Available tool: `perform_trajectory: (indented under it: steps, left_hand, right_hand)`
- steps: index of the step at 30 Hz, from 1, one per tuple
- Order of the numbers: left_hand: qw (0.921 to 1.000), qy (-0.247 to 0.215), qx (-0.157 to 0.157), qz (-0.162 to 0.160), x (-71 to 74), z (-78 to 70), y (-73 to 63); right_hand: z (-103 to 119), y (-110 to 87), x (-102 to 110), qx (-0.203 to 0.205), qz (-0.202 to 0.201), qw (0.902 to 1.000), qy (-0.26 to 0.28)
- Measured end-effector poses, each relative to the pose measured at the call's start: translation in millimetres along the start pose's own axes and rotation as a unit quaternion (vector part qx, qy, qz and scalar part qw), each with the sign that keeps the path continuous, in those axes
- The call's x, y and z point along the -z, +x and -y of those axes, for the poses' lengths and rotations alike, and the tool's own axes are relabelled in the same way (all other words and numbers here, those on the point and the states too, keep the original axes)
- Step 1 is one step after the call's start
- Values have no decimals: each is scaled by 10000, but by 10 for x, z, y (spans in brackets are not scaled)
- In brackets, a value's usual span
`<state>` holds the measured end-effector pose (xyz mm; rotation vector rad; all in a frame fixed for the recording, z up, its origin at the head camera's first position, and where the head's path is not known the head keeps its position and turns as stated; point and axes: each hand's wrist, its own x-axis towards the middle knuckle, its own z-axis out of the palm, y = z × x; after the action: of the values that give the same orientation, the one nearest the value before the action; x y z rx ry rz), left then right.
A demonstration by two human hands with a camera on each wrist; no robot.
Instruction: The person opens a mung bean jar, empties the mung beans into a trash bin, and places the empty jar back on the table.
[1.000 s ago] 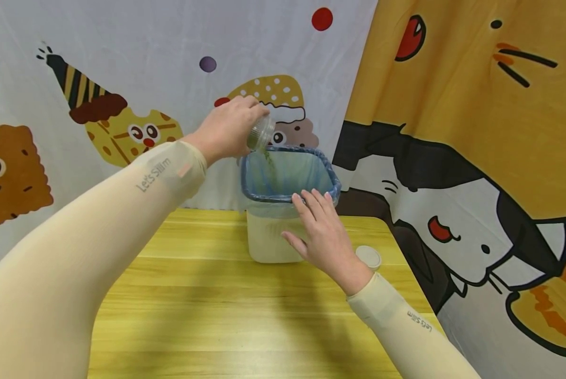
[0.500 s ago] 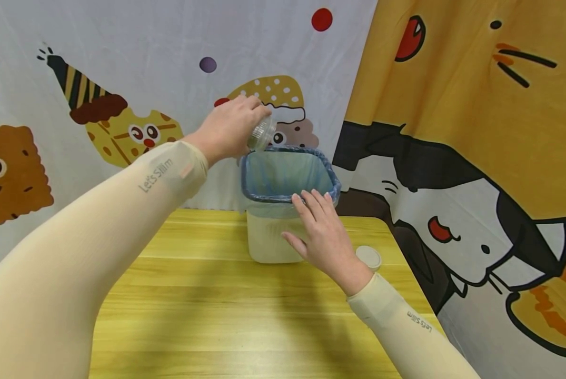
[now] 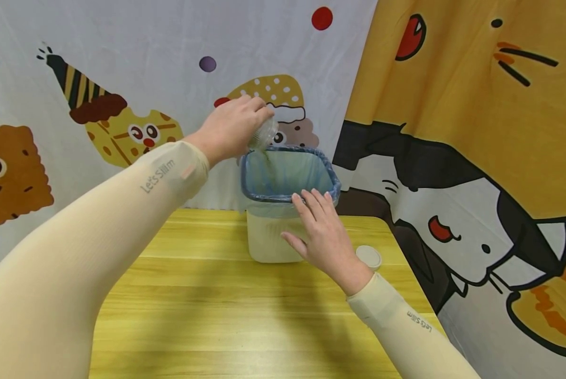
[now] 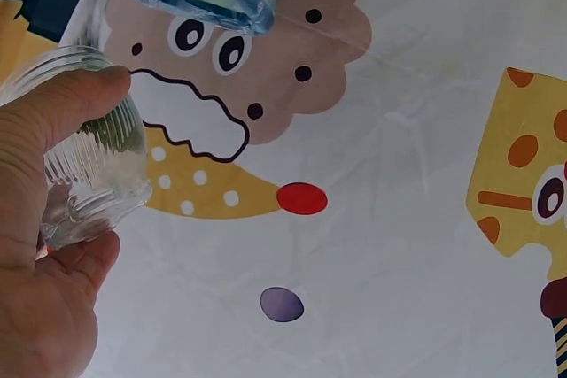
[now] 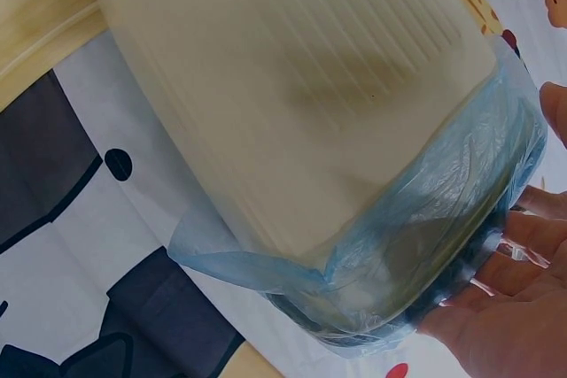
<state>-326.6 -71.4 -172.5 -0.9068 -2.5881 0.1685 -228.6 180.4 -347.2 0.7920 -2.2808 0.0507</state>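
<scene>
My left hand (image 3: 235,126) grips a clear ribbed jar (image 3: 265,135), tipped mouth-down above the left back edge of a bin. Fine green bits (image 3: 269,162) fall from it into the opening. More green matter (image 4: 117,130) clings inside the jar in the left wrist view, with thumb and fingers wrapped round the glass. The cream bin (image 3: 273,234) stands upright, lined with a blue plastic bag (image 3: 335,181) folded over its rim. With fingers extended, my right hand (image 3: 323,239) has its fingertips at the bin's front right rim, against the bag.
A round white lid (image 3: 369,257) lies on the wooden table (image 3: 207,316), right of the bin. Behind the table hangs a white printed cloth (image 3: 159,47), and a yellow patterned curtain (image 3: 453,95) borders the right side.
The green bits fell a second ago, were not seen falling half a second ago, and fall again in a fainter stream. The jar has shifted slightly right; my right hand stayed still.
</scene>
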Motion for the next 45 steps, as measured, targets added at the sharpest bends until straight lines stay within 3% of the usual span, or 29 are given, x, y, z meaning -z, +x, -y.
perform_trajectory:
  steps: [8,12,24,29,31,34,36,38,41,43,45]
  left_hand:
    - [9989,312,-301,-174,-34,-17,11]
    - [9963,684,-443,-255,-48,-37,14]
    - [9829,1682,-732,-165,-56,-61,22]
    - [9716,2129,-1034,64,-28,-87,21]
    - [9597,2497,-1280,143,-17,-98,14]
    - [9309,3177,-1803,-10,-39,-104,2]
    - [9039,3647,-2206,-357,-72,-106,-5]
    - [8722,4063,-2591,-837,-126,-103,-4]
    - [8276,4546,-2979,-1403,-193,-104,1]
    - [8108,4717,-3093,-1563,-223,-107,3]
    - [8067,4769,-3109,-1586,-236,-112,2]
  right_hand:
    - [-1,-7,3,-2,10,10000,-62]
    - [3,-9,16,1,14,10000,-44]
    - [9,-5,30,15,34,10000,-32]
    - [10,-10,30,-3,57,10000,-39]
    - [12,-12,31,12,21,10000,-38]
    - [12,-14,22,34,-38,10000,-41]
    - [12,-15,19,36,-46,10000,-47]
    - [13,-14,19,36,-48,10000,-45]
    - [15,-12,24,25,-32,10000,-51]
    - [15,-11,25,21,-23,10000,-52]
    - [14,-12,24,22,-14,10000,-56]
